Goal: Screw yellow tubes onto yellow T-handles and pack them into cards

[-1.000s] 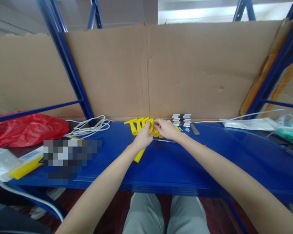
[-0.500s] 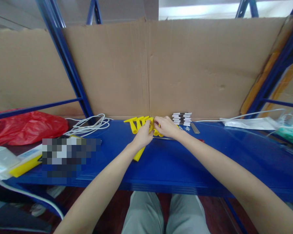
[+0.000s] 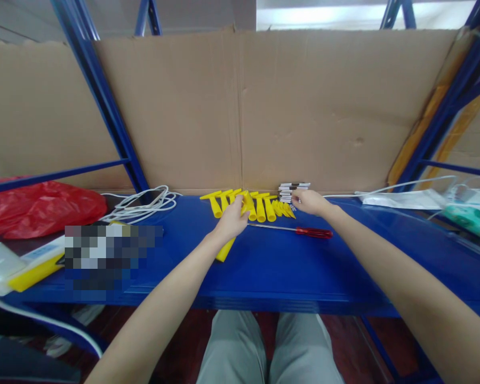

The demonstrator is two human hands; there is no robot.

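Note:
My left hand (image 3: 234,218) is closed around a yellow plastic T-shaped tool (image 3: 226,250), whose round handle sticks out below the palm toward me. Behind it, several similar yellow T-shaped tools (image 3: 261,208) lie in a row. My right hand (image 3: 310,202) is at the small silver pieces beside a stack of white packets (image 3: 292,186). Its fingers are bent together, and whatever they pinch is too small to tell. Between the hands lie flat yellow pieces (image 3: 284,209). A screwdriver with a red handle (image 3: 314,232) rests in front of them, its shaft pointing left.
A blue shelf table (image 3: 280,277) carries everything, with a cardboard wall (image 3: 304,117) behind. On the left are a red plastic bag (image 3: 44,208), a coiled white cable (image 3: 148,205) and a blurred-out patch. White and green packages (image 3: 472,221) lie at the right.
My right hand has left the yellow tool and moved right to the small silver pieces. The screwdriver and flat yellow pieces now show. My left hand still grips the yellow tool.

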